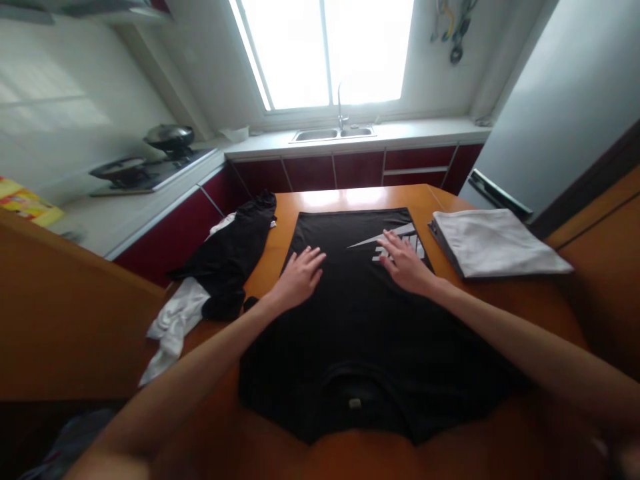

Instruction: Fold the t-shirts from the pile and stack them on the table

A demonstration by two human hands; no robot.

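A black T-shirt (345,313) lies spread out on the orange-brown wooden table (370,197), its neckline towards me and its hem at the far side. A pale printed logo shows near the far right corner. On the shirt's left part rests my left hand (300,273), palm down with the fingers stretched. My right hand (404,263) lies over the printed logo, fingers spread, hiding some of the letters. Neither hand grips the cloth.
Left of the shirt is a loose heap of black clothes (230,253) and white clothes (177,320). Folded white cloth (497,243) lies at the right. Beyond are a counter with a sink (333,134), a stove with a pan (120,170), and a fridge (545,100).
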